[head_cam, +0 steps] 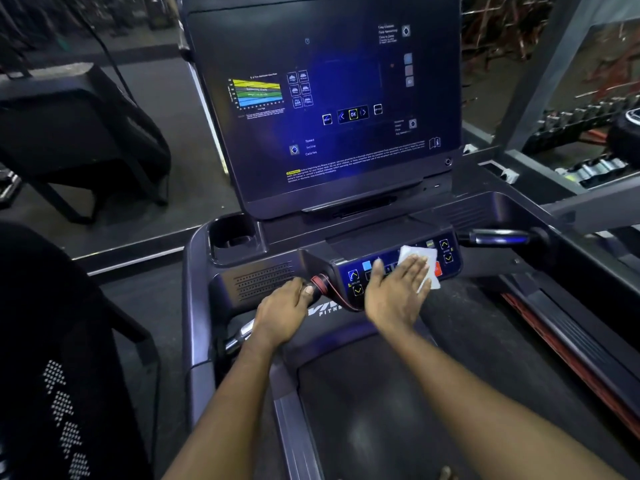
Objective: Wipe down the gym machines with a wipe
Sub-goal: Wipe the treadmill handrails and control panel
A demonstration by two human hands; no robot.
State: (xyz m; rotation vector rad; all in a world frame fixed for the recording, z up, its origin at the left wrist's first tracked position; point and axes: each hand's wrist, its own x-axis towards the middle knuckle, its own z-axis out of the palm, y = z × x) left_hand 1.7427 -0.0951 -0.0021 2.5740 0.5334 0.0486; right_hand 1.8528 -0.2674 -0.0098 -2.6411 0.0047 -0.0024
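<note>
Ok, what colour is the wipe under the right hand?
White. The wipe shows best in the head view, pressed under the right hand on the button panel.

A gym: a dark treadmill [381,393] with a large glowing console screen [332,98], another black machine [69,126] alongside it, racked chrome-ended dumbbells [588,168] at right, and red metal weight frames [502,39] behind.

- The right grip [394,289] covers much of the wipe [419,254] and the middle buttons of the control panel [450,268].
- The left grip [284,306] wraps the handlebar [311,292], hiding most of it.
- The logo [325,311] is cut short by both wrists.
- The screen [332,98] carries fine print too small to read.
</note>
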